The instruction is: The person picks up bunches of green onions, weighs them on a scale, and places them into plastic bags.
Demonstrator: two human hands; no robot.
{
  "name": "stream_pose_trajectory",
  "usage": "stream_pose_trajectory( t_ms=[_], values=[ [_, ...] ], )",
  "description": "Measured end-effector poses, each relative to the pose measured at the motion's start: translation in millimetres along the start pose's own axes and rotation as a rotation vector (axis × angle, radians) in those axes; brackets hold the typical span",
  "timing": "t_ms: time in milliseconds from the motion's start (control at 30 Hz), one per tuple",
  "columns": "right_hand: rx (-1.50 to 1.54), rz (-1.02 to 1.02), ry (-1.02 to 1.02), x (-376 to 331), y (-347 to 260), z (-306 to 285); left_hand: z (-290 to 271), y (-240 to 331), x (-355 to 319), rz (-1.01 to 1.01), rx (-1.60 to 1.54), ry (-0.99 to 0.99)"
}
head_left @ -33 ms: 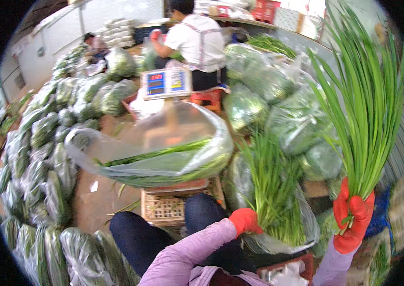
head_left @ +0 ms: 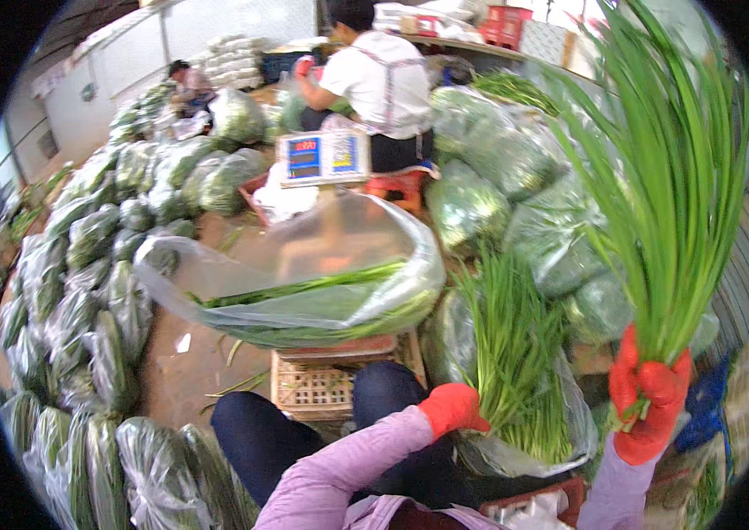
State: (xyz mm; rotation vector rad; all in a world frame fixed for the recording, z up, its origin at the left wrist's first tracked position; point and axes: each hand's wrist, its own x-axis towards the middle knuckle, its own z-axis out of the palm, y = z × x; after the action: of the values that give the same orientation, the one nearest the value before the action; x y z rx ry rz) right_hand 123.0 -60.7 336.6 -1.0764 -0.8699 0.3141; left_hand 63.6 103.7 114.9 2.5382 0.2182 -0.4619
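Observation:
My right hand point(head_left: 650, 393), in a red glove, grips a large bunch of garlic chives point(head_left: 679, 230) by its lower end. The long flat leaves stand up and fan out at the right. My left hand point(head_left: 456, 412), also red-gloved, rests beside more garlic chives point(head_left: 516, 353) that stand in an open clear bag point(head_left: 579, 446). Its fingers are mostly turned away from view. In front of me, a large clear plastic bag point(head_left: 304, 234) with long green leaves lies open on a scale. The scale's display point(head_left: 324, 157) is lit, behind the bag.
A pale plastic crate point(head_left: 311, 384) sits under the scale, before my knees. Filled bags of greens point(head_left: 91, 238) cover the left floor; more bulging bags point(head_left: 555, 238) stand at right. A person in a white shirt point(head_left: 380, 84) sits on a red stool point(head_left: 401, 187); another person point(head_left: 189, 87) is farther back.
The view has shifted slightly. My right hand and the bunch in it have come a little to the left. My left hand stays beside the bagged chives.

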Motion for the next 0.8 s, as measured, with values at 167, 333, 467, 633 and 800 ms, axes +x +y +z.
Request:
stream_pose_trajectory(
  t_ms=[167, 333, 467, 633, 800],
  values=[
    [0.183, 0.376, -0.689, 87, 60, 154, -95, -114, -99, 0.117, -0.059, 0.724],
    [0.176, 0.002, -1.028, 128, 232, 244, -116, -285, -185, -0.324, 0.83, 0.944],
    [-0.828, -0.124, -1.156, 151, 320, 197, -141, -304, -302, -0.166, -0.03, 1.195],
    [-1.341, -0.241, -0.941, 167, 370, 124, -172, -337, -312, -0.763, 1.137, 0.919],
    [-1.12, -0.388, -0.818, 160, 310, 139, -217, -214, -309, -0.882, 0.398, 0.64]
  ],
)
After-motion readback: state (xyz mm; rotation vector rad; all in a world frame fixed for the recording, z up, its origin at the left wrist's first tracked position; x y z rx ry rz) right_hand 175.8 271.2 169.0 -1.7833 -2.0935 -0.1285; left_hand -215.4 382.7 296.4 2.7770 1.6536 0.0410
